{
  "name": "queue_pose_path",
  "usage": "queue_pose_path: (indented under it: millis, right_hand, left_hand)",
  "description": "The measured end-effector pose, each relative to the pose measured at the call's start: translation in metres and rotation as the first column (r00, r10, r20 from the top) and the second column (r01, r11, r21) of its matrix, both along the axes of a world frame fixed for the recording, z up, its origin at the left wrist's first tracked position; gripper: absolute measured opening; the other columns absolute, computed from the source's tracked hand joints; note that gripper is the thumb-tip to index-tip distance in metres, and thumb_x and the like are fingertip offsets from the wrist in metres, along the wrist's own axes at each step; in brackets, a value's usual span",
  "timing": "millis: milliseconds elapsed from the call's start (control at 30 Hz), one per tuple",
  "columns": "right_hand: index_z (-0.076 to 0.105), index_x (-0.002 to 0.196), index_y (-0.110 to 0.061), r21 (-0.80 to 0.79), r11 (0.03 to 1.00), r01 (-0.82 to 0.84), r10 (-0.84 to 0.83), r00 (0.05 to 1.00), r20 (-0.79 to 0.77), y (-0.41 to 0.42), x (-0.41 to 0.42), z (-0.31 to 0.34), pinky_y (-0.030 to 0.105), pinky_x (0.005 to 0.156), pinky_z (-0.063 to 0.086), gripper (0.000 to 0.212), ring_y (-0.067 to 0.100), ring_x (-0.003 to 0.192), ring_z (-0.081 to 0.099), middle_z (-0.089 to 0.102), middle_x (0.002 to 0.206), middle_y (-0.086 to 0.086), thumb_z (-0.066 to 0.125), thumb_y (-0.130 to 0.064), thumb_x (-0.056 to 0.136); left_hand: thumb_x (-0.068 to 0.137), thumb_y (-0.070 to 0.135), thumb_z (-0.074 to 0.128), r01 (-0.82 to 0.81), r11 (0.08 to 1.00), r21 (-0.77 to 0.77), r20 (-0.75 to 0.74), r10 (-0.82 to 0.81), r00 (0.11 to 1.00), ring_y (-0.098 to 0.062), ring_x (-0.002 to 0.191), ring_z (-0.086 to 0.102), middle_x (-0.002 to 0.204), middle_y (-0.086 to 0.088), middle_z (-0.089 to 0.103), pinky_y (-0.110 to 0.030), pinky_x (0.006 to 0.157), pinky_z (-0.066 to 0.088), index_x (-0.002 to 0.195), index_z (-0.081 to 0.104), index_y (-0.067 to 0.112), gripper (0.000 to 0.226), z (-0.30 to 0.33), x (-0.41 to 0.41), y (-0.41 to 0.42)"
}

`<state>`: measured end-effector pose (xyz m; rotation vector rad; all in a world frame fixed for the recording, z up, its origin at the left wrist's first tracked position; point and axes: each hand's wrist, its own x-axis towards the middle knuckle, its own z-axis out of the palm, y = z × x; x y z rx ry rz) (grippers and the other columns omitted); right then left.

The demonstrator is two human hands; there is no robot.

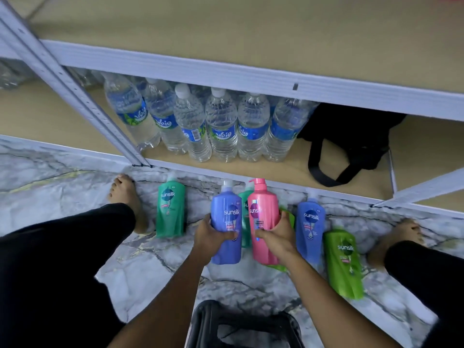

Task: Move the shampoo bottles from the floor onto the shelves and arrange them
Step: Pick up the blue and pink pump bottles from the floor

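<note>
My left hand [210, 234] grips a blue shampoo bottle [226, 212] around its middle. My right hand [277, 233] grips a pink pump bottle [263, 209] beside it. Both bottles are just above the marble floor [75, 187]. Around them stand a teal bottle [171, 212] at the left, another teal one [245, 207] partly hidden between the held pair, a second blue bottle [310, 229] at the right and a light green bottle [344, 262] further right. A green bottle [288, 216] lies mostly hidden behind my right hand. The beige shelves [226, 28] rise in front.
The lowest shelf [276, 172] holds several clear water bottles [221, 126] and a black bag [351, 139]. A white metal upright [75, 91] slants down at the left. The person's bare feet stand on either side of the bottles. A black stool [241, 325] sits at the bottom.
</note>
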<state>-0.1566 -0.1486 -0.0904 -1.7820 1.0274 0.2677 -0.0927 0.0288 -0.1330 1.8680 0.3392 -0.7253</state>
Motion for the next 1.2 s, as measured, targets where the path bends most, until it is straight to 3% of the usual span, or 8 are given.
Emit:
queue_pose_path:
  millis: [100, 233, 367, 567, 767, 967, 1100, 1200]
  right_hand:
    - [0.043, 0.107, -0.017, -0.031, 0.999, 0.008, -0.005, 0.994, 0.112, 0.002, 0.000, 0.023, 0.024, 0.057, 0.044, 0.061, 0.015, 0.073, 0.062, 0.065, 0.092, 0.000, 0.081, -0.009, 0.060]
    - [0.045, 0.114, -0.022, -0.073, 0.997, 0.036, -0.013, 0.957, 0.289, 0.003, 0.001, 0.058, 0.028, 0.070, 0.050, 0.068, 0.016, 0.082, 0.065, 0.066, 0.095, -0.003, 0.081, -0.008, 0.058]
    - [0.048, 0.121, -0.027, -0.099, 0.994, 0.052, -0.004, 0.898, 0.440, 0.002, 0.000, 0.103, 0.029, 0.075, 0.052, 0.072, 0.010, 0.083, 0.065, 0.066, 0.098, -0.008, 0.084, -0.013, 0.059]
    - [0.047, 0.115, -0.030, -0.149, 0.989, 0.003, 0.090, 0.786, 0.612, 0.003, 0.012, 0.183, 0.007, 0.065, 0.045, 0.070, -0.001, 0.080, 0.062, 0.063, 0.092, -0.015, 0.083, -0.004, 0.061]
    - [0.047, 0.125, -0.033, -0.226, 0.974, -0.035, 0.196, 0.638, 0.745, 0.010, 0.056, 0.266, 0.023, 0.077, 0.050, 0.081, -0.004, 0.086, 0.062, 0.060, 0.097, -0.023, 0.085, -0.009, 0.058]
    - [0.041, 0.131, -0.029, -0.258, 0.966, 0.008, 0.225, 0.469, 0.854, 0.033, 0.128, 0.328, 0.012, 0.071, 0.046, 0.084, -0.001, 0.091, 0.060, 0.058, 0.105, -0.019, 0.086, -0.015, 0.062]
    - [0.040, 0.135, -0.025, -0.239, 0.967, 0.083, 0.183, 0.422, 0.888, 0.047, 0.177, 0.324, 0.025, 0.080, 0.052, 0.087, 0.010, 0.095, 0.061, 0.061, 0.116, -0.007, 0.087, -0.015, 0.063]
    - [0.039, 0.137, -0.021, -0.212, 0.966, 0.146, 0.136, 0.410, 0.902, 0.061, 0.209, 0.301, 0.025, 0.085, 0.049, 0.090, 0.015, 0.102, 0.061, 0.060, 0.122, -0.003, 0.087, -0.013, 0.062]
  left_hand:
    - [0.048, 0.012, 0.093, 0.004, 0.999, -0.052, 0.090, 0.001, 0.996, -0.019, 0.081, 0.068, 0.093, -0.001, 0.071, -0.035, 0.066, 0.056, 0.102, 0.059, 0.017, 0.065, 0.034, 0.001, -0.006]
    - [0.048, 0.006, 0.092, 0.015, 0.990, -0.140, 0.209, 0.015, 0.978, -0.020, 0.080, 0.069, 0.093, -0.004, 0.073, -0.035, 0.065, 0.058, 0.102, 0.061, 0.013, 0.063, 0.077, 0.006, -0.009]
    - [0.040, 0.019, 0.093, 0.046, 0.976, -0.213, 0.352, 0.033, 0.935, -0.020, 0.082, 0.071, 0.092, 0.000, 0.074, -0.038, 0.069, 0.059, 0.102, 0.062, 0.016, 0.070, 0.125, 0.014, -0.009]
    - [0.050, 0.005, 0.093, 0.132, 0.934, -0.331, 0.516, 0.062, 0.855, -0.023, 0.088, 0.072, 0.097, -0.002, 0.075, -0.043, 0.074, 0.059, 0.105, 0.064, 0.015, 0.063, 0.209, 0.038, 0.002]
    - [0.050, 0.001, 0.091, 0.171, 0.918, -0.358, 0.678, 0.130, 0.724, -0.020, 0.090, 0.071, 0.101, 0.000, 0.074, -0.038, 0.074, 0.058, 0.111, 0.062, 0.015, 0.069, 0.299, 0.088, 0.023]
    - [0.055, 0.014, 0.092, 0.113, 0.955, -0.276, 0.806, 0.165, 0.569, -0.010, 0.090, 0.069, 0.102, 0.008, 0.072, -0.032, 0.073, 0.057, 0.109, 0.060, 0.030, 0.064, 0.362, 0.150, 0.038]
    - [0.058, 0.019, 0.090, -0.058, 0.981, -0.185, 0.820, 0.187, 0.541, -0.013, 0.083, 0.065, 0.101, 0.003, 0.070, -0.027, 0.065, 0.050, 0.110, 0.061, 0.018, 0.059, 0.363, 0.191, 0.042]
    - [0.060, 0.018, 0.088, -0.151, 0.962, -0.229, 0.805, 0.274, 0.526, -0.016, 0.080, 0.064, 0.100, -0.001, 0.070, -0.027, 0.062, 0.050, 0.107, 0.062, 0.015, 0.054, 0.350, 0.219, 0.042]
